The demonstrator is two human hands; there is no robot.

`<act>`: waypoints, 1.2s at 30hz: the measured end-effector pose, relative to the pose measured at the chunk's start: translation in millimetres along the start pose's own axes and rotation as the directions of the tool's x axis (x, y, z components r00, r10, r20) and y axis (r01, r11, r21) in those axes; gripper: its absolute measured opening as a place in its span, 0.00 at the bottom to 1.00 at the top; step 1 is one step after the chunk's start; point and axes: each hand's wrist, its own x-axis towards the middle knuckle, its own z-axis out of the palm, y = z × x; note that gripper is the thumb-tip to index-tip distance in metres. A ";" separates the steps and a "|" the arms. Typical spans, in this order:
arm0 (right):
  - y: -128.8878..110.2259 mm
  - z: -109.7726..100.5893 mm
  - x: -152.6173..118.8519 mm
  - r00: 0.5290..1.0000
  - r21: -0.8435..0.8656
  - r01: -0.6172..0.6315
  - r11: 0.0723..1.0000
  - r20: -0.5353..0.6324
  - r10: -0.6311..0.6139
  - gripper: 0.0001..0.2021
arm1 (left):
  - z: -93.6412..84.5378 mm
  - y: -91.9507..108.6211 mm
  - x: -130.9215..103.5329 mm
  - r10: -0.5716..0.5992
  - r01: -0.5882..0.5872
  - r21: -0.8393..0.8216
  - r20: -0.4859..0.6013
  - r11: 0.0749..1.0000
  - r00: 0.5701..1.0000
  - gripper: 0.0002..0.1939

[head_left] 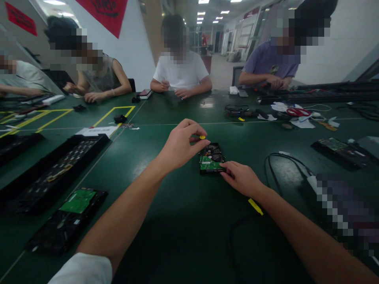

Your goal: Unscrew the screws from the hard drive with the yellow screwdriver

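A black hard drive with a green circuit board [211, 159] lies on the dark green table, a little right of the middle. My left hand [185, 144] is over its far left corner, thumb and fingers pinched on a small round yellow piece [202, 137]. At the drive's near right corner, my right hand [239, 176] grips the edge between thumb and fingers. The left fingers partly cover the drive's far left side.
Left: a long black tray [59, 169] and another drive [69, 217]. Right: black cables [275, 173], a yellow tag [255, 206], another circuit-board device [337, 150]. Several people sit across the table [142, 146], near cables and scraps [302, 114].
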 end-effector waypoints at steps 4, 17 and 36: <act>-0.2 -0.2 0.1 1.000 0.004 -0.011 1.000 0.012 0.011 0.15 | -5.3 2.5 0.8 0.003 -0.006 0.087 0.032 0.996 0.999 0.07; 2.3 2.3 -0.4 1.000 0.019 -0.012 1.000 0.007 0.012 0.15 | -9.3 8.9 0.2 -0.011 0.001 0.057 0.166 0.998 0.986 0.14; 1.0 0.0 -0.2 1.000 0.019 -0.017 1.000 0.016 0.017 0.15 | -7.4 11.5 2.8 -0.241 0.381 -0.474 0.330 0.794 0.913 0.11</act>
